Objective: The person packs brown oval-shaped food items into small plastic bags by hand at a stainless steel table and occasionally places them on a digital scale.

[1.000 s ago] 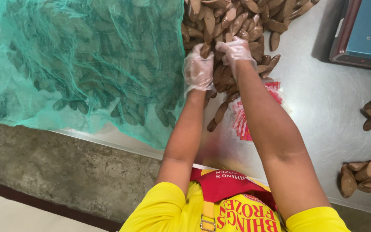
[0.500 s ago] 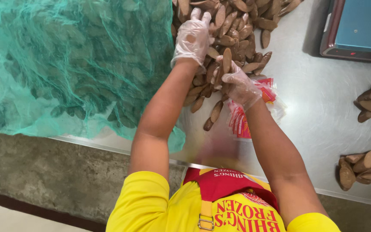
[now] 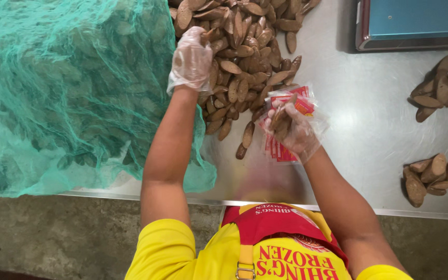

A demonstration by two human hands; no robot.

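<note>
A worker in clear plastic gloves stands at a steel table; the left hand lies on a heap of flat brown oval pieces, fingers curled and closed on a few of them; the right hand pinches several pieces together and feeds them into a small clear packet with red print, which lies just beside the heap's near edge. By the look of it the packing is far from done; the heap is large, and only two small piles sit apart at the right. A big green mesh sack, bulging with more of the same pieces, covers the table's left side; a blue-topped scale stands at the far right corner.
</note>
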